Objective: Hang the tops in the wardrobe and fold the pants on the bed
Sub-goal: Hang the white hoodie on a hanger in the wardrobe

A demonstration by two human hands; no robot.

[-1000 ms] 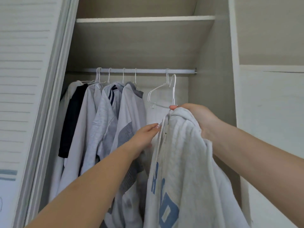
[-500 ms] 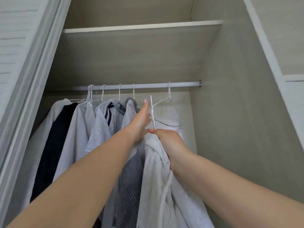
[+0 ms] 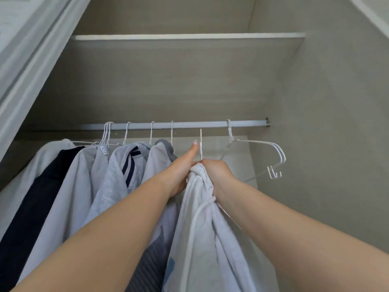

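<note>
White hoodie (image 3: 202, 239) in right hand's (image 3: 216, 171) closed grip, left hand (image 3: 181, 171) flat alongside; perhaps five tops (image 3: 101, 186) hung.

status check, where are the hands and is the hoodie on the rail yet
Right hand grips white hoodie at hanger neck, left hand open beside it. Hanger hook just below rail, not on. Empty hangers right of gap.

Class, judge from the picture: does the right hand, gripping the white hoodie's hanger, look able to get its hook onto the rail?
Probably yes. The right hand holds the hook just below a bare stretch of rail; nothing hangs in that gap.
</note>
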